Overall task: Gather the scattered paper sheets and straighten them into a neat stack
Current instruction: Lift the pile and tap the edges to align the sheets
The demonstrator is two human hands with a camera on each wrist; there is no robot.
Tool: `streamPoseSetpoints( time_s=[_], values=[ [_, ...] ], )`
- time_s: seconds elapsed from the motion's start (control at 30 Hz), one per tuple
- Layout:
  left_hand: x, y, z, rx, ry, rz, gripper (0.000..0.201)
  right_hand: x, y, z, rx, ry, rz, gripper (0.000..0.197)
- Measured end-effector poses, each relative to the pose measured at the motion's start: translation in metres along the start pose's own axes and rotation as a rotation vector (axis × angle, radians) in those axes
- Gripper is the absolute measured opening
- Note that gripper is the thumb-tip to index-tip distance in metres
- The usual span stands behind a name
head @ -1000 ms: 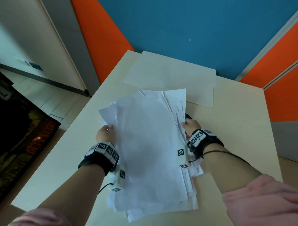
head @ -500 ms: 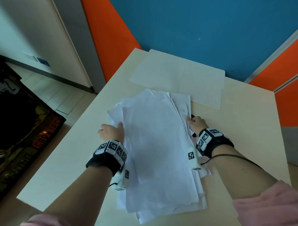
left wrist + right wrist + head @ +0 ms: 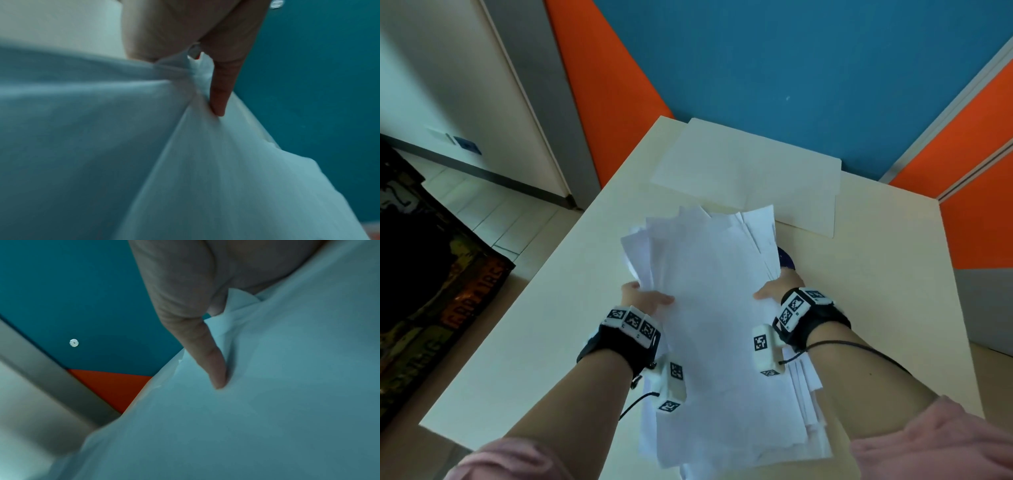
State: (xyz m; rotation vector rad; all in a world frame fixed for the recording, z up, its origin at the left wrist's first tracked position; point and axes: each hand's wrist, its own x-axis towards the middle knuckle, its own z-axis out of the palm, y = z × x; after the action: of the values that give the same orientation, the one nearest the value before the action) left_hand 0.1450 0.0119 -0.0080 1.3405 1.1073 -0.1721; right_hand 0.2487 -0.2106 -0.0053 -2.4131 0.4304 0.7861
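Observation:
A loose pile of white paper sheets (image 3: 722,308) is held between both hands over the cream table (image 3: 544,325), its far corners fanned out unevenly. My left hand (image 3: 645,298) grips the pile's left edge, thumb on top. My right hand (image 3: 777,289) grips the right edge, thumb on top as well. In the left wrist view a thumb (image 3: 221,91) presses into the paper (image 3: 205,162). The right wrist view shows a thumb (image 3: 213,366) pressing on the paper (image 3: 267,402) the same way. The other fingers are hidden under the sheets.
Cream sheets (image 3: 750,171) lie flat at the table's far edge, against the blue wall (image 3: 791,68). A dark purple object (image 3: 786,262) peeks out from behind the pile's right side. The table's left edge drops to a tiled floor (image 3: 493,212).
Both hands have drawn the pile closer to me and raised it. The thumbs now lie over the top sheet, and the sheets are squeezed closer together than before.

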Motion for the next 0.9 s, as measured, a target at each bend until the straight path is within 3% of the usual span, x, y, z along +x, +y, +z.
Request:
streamPoseSetpoints(
  time_s=[0.13, 0.2, 0.23, 0.33, 0.4, 0.47, 0.6, 0.63, 0.77, 0.83, 0.9],
  values=[
    [-0.008, -0.008, -0.004, -0.109, -0.178, 0.083, 0.047, -0.011, 0.024, -0.012, 0.226, -0.079, -0.031, 0.047],
    [-0.011, -0.001, -0.006, -0.148, -0.249, 0.162, 0.037, -0.019, 0.035, -0.020, 0.362, -0.111, -0.077, 0.047],
    [-0.014, 0.005, -0.008, -0.163, -0.290, 0.197, 0.031, -0.023, 0.038, -0.026, 0.406, -0.133, -0.089, 0.052],
    [-0.024, 0.034, -0.013, -0.138, -0.443, 0.281, 0.025, -0.026, 0.052, -0.045, 0.467, -0.238, -0.043, 0.098],
    [-0.037, 0.055, -0.014, -0.124, -0.525, 0.327, 0.024, -0.037, 0.053, -0.058, 0.451, -0.256, -0.025, 0.092],
    [-0.049, 0.075, -0.012, -0.134, -0.554, 0.373, 0.024, -0.056, 0.042, -0.074, 0.480, -0.188, -0.103, 0.090],
    [-0.070, 0.112, -0.001, -0.201, -0.513, 0.538, 0.016, -0.078, 0.008, -0.100, 0.701, 0.128, -0.301, 0.119],
    [-0.076, 0.121, 0.002, -0.230, -0.498, 0.584, 0.016, -0.084, -0.001, -0.107, 0.755, 0.214, -0.353, 0.115],
    [-0.109, 0.151, 0.009, -0.306, -0.495, 0.736, 0.018, -0.120, -0.027, -0.133, 0.859, 0.381, -0.501, 0.059],
    [-0.112, 0.159, 0.010, -0.291, -0.462, 0.750, 0.042, -0.132, -0.027, -0.137, 0.910, 0.394, -0.538, 0.055],
    [-0.113, 0.158, 0.008, -0.144, -0.465, 0.735, 0.053, -0.139, -0.021, -0.134, 0.862, 0.350, -0.528, 0.069]
  ],
)
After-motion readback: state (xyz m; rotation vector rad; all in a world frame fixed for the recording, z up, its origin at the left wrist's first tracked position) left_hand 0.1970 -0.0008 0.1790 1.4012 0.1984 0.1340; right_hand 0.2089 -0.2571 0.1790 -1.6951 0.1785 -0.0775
